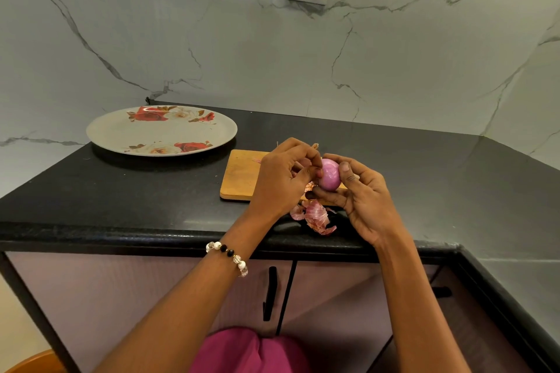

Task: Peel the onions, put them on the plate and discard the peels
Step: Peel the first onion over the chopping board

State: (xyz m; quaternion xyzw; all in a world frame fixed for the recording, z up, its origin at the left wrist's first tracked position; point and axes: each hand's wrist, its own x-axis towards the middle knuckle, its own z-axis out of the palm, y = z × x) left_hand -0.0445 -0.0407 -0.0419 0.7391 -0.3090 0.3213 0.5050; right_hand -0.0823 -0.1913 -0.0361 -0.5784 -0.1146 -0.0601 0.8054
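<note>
I'm holding the onion (329, 175) above the cutting board (242, 175), right hand (366, 200) fingers gripping it, left hand (283, 179) fingers pinching at its skin. Peels (316, 215) are lying on the bench (151, 191) edge; plate (121, 133) is sitting well apart to the left.

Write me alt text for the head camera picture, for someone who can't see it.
Two hands hold a mostly peeled pink onion above a wooden cutting board on a black counter; the right hand grips it while the left hand pinches at its skin. Loose peels lie near the counter's front edge, and an empty floral plate sits to the left.
</note>
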